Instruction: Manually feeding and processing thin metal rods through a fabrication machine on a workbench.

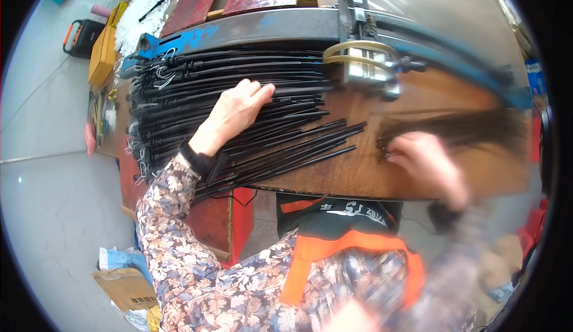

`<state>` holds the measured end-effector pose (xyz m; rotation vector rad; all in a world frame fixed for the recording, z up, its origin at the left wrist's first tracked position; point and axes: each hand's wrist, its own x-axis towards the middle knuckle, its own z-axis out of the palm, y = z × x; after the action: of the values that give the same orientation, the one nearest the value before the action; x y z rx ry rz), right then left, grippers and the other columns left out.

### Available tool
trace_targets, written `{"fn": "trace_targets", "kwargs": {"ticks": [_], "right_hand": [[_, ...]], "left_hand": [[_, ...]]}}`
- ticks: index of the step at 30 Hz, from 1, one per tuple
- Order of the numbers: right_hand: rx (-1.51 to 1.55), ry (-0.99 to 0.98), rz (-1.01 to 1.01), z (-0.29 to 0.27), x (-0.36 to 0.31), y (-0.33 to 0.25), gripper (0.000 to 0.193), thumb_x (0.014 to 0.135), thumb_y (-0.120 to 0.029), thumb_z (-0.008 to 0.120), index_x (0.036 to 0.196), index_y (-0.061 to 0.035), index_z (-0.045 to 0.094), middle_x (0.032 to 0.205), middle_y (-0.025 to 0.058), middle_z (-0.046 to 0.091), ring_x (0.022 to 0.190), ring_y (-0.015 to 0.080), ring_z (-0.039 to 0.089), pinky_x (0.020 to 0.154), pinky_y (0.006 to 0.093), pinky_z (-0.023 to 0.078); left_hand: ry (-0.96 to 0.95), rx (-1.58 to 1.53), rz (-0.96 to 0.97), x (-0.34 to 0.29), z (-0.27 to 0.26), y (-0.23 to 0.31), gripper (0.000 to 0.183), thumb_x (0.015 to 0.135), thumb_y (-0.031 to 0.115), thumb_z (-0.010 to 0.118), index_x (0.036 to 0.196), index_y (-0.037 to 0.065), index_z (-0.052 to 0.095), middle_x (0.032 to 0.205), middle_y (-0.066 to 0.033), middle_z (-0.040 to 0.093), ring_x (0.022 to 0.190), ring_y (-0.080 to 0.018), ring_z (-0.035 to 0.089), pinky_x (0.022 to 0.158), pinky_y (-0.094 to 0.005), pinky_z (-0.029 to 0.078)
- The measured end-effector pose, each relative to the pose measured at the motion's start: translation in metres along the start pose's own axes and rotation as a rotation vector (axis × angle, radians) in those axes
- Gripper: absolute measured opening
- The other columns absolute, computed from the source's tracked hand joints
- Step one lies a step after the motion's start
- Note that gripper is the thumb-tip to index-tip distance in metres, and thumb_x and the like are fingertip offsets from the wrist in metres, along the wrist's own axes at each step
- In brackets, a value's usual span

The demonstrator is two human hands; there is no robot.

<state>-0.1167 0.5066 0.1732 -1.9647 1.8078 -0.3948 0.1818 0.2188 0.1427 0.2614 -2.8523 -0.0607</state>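
My left hand [242,108] is closed with fingers and thumb round a slim black tube [298,90], above many similar black tubes [203,96] laid side by side on the table. White cords [164,78] show at the tubes' left ends. At the right, my right hand [427,156] is blurred, its fingers curled at the near ends of a bundle of thin dark rods [471,129]. Whether one of those rods is between its fingertips cannot be made out. A metal block fixture [361,69] with a yellowish hose [340,46] stands just beyond the tubes' right ends.
A blue-grey metal beam [256,27] runs across behind the tubes. White small pieces [140,18] are heaped at the far left, near a yellow box [102,54]. The brown wooden table [334,174] ends just before my body. A cardboard box [125,287] sits on the floor, lower left.
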Motion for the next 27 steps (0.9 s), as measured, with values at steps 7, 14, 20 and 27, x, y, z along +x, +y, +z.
{"fn": "trace_targets", "kwargs": {"ticks": [7, 14, 20, 27], "right_hand": [[0.177, 0.300, -0.113, 0.061, 0.040, -0.015, 0.019, 0.087, -0.016, 0.073, 0.102, -0.0048, 0.070, 0.088, 0.0144, 0.068, 0.077, 0.0335, 0.068, 0.066, 0.0394, 0.054], [0.472, 0.583, 0.009, 0.060, 0.035, -0.026, 0.017, 0.088, -0.013, 0.076, 0.099, -0.0011, 0.073, 0.083, 0.0139, 0.070, 0.070, 0.0227, 0.067, 0.062, 0.0307, 0.052], [0.365, 0.601, -0.072, 0.060, 0.029, -0.024, 0.018, 0.084, -0.016, 0.079, 0.096, -0.0028, 0.074, 0.073, 0.0102, 0.064, 0.061, 0.0232, 0.060, 0.056, 0.0328, 0.048], [-0.082, 0.607, -0.275, 0.043, 0.023, -0.015, 0.036, 0.074, -0.018, 0.084, 0.106, -0.0075, 0.072, 0.074, 0.0062, 0.061, 0.065, 0.0264, 0.058, 0.056, 0.0368, 0.047]], "left_hand": [[-0.038, 0.006, -0.001, 0.001, -0.026, 0.068, 0.033, 0.088, 0.016, 0.070, 0.121, 0.015, 0.064, 0.075, -0.0036, 0.053, 0.070, -0.0204, 0.058, 0.054, -0.0334, 0.050], [0.004, -0.116, -0.076, -0.022, -0.032, 0.087, 0.039, 0.087, 0.016, 0.073, 0.126, 0.016, 0.066, 0.069, -0.0029, 0.047, 0.062, -0.0192, 0.054, 0.051, -0.0335, 0.048], [0.008, -0.139, -0.076, -0.025, -0.039, 0.096, 0.041, 0.087, 0.015, 0.074, 0.127, 0.016, 0.066, 0.068, -0.0022, 0.045, 0.061, -0.0188, 0.052, 0.050, -0.0331, 0.046], [-0.024, -0.133, -0.051, -0.018, -0.039, 0.105, 0.040, 0.087, 0.018, 0.073, 0.127, 0.016, 0.065, 0.070, -0.0026, 0.046, 0.063, -0.0187, 0.054, 0.050, -0.0329, 0.047]]}}
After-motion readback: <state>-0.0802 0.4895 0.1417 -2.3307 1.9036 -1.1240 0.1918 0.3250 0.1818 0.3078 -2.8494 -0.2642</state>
